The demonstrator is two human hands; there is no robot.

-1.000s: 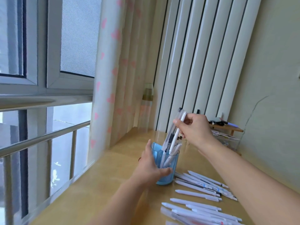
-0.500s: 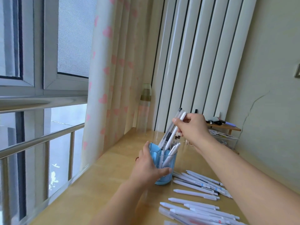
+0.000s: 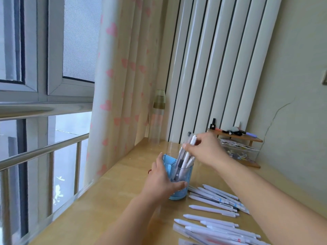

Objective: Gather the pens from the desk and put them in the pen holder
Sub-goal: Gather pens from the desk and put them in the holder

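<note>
The task looks partly done. The blue pen holder (image 3: 178, 184) stands on the wooden desk (image 3: 113, 195), with the left hand (image 3: 161, 183) wrapped around its side. The right hand (image 3: 206, 150) pinches the tops of a few white pens (image 3: 185, 158) whose lower ends already sit inside. Well over 10 loose pens (image 3: 212, 210) lie on the desk to the right of the holder, waiting. Small blue printing marks some barrels, too blurred to read; no brand is legible.
</note>
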